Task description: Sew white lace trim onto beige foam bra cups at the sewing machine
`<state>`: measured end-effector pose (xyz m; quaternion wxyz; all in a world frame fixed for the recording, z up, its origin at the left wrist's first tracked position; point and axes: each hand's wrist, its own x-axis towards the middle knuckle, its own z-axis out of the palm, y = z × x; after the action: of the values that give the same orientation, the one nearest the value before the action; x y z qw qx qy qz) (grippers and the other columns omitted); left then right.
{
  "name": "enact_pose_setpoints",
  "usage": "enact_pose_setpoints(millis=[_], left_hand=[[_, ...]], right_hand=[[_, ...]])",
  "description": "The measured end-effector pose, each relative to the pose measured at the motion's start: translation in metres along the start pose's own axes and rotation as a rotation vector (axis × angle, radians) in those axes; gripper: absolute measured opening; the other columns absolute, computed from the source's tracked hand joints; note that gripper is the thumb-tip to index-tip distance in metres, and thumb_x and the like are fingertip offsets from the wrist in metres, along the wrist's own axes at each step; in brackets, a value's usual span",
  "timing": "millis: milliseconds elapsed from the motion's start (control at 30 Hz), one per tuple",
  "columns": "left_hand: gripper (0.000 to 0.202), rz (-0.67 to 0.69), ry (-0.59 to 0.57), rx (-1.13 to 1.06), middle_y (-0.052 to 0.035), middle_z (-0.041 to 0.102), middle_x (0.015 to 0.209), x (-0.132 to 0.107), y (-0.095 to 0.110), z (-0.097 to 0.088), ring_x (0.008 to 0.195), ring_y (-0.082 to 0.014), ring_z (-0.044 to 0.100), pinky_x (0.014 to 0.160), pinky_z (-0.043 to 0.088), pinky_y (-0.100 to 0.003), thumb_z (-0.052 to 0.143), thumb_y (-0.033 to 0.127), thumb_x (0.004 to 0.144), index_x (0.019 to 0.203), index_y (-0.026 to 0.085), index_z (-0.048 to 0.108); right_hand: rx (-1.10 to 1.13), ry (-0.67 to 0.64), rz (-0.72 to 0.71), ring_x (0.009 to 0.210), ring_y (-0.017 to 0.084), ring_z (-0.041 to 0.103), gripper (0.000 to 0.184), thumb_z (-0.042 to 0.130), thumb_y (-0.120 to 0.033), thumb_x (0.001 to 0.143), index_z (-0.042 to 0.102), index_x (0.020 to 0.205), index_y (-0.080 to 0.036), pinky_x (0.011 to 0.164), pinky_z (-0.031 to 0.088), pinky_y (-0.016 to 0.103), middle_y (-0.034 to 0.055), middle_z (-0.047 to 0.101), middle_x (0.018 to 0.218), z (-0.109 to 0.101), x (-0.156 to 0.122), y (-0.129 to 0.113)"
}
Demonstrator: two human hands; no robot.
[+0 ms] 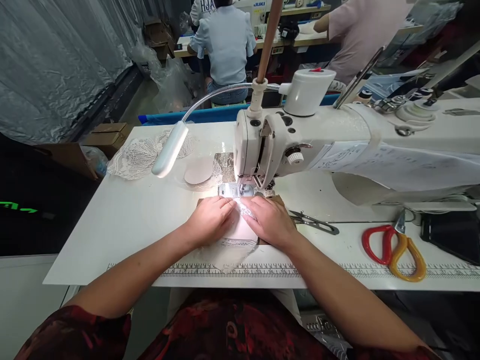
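My left hand and my right hand lie side by side on a pale piece of fabric edged with white lace, just in front of the needle of a white sewing machine. Both hands press down on the piece with fingers bent and pointed toward the presser foot. The fingertips pinch the lace between them under the lamp's glare. The fabric's front edge hangs near the ruler printed along the table.
A gooseneck lamp hangs over the table's left middle. Lace pieces and round pads lie behind it. Thread snips and red-and-yellow scissors lie to the right. Two people work at benches behind.
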<state>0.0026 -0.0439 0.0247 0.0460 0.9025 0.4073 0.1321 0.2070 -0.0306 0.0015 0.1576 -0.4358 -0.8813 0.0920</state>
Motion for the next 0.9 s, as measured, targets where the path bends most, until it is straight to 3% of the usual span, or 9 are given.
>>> enact_pose_setpoints(millis=[67, 167, 300, 467, 900], left_hand=[[0.029, -0.004, -0.017, -0.005, -0.0157, 0.062, 0.116, 0.0, -0.002, 0.008, 0.103, -0.0251, 0.059, 0.087, 0.049, -0.041, 0.043, 0.022, 0.091, 0.115, 0.011, 0.055], [0.031, 0.001, -0.043, -0.032, -0.0154, 0.059, 0.121, 0.003, -0.009, 0.013, 0.108, -0.0248, 0.057, 0.091, 0.048, -0.041, 0.044, 0.023, 0.091, 0.118, 0.011, 0.054], [0.035, 0.031, -0.08, -0.05, -0.0138, 0.057, 0.127, 0.008, -0.018, 0.011, 0.11, -0.0255, 0.055, 0.092, 0.047, -0.042, 0.048, 0.027, 0.089, 0.122, 0.014, 0.052], [0.043, 0.076, -0.115, 0.02, -0.0141, 0.052, 0.134, 0.012, -0.028, 0.008, 0.111, -0.0289, 0.051, 0.092, 0.045, -0.044, 0.047, 0.033, 0.09, 0.127, 0.011, 0.05], [0.04, 0.241, -0.123, 0.006, -0.0159, 0.056, 0.13, 0.028, -0.052, 0.001, 0.113, -0.0277, 0.054, 0.095, 0.045, -0.043, 0.047, 0.029, 0.09, 0.126, 0.011, 0.055]], right_hand=[[0.0, 0.006, 0.007, 0.093, 0.023, 0.057, 0.04, 0.048, -0.028, 0.089, 0.053, 0.127, -0.016, 0.078, 0.043, 0.034, 0.0089, 0.064, 0.108, 0.001, 0.0, 0.0], [-0.04, -0.024, -0.001, 0.084, 0.021, 0.057, 0.034, 0.046, -0.028, 0.09, 0.059, 0.119, -0.019, 0.073, 0.041, 0.033, 0.0067, 0.065, 0.097, 0.001, 0.001, 0.0], [-0.086, -0.006, -0.013, 0.076, 0.019, 0.055, 0.029, 0.043, -0.027, 0.091, 0.063, 0.111, -0.02, 0.07, 0.038, 0.032, 0.0061, 0.065, 0.092, 0.0, 0.004, -0.001], [-0.085, -0.018, 0.033, 0.079, 0.02, 0.056, 0.03, 0.043, -0.028, 0.091, 0.062, 0.113, -0.021, 0.066, 0.037, 0.031, 0.0061, 0.066, 0.096, 0.0, 0.007, -0.002], [-0.08, -0.024, 0.127, 0.086, 0.021, 0.059, 0.033, 0.045, -0.03, 0.09, 0.06, 0.118, -0.022, 0.065, 0.041, 0.028, 0.0068, 0.066, 0.101, 0.004, 0.011, -0.002]])
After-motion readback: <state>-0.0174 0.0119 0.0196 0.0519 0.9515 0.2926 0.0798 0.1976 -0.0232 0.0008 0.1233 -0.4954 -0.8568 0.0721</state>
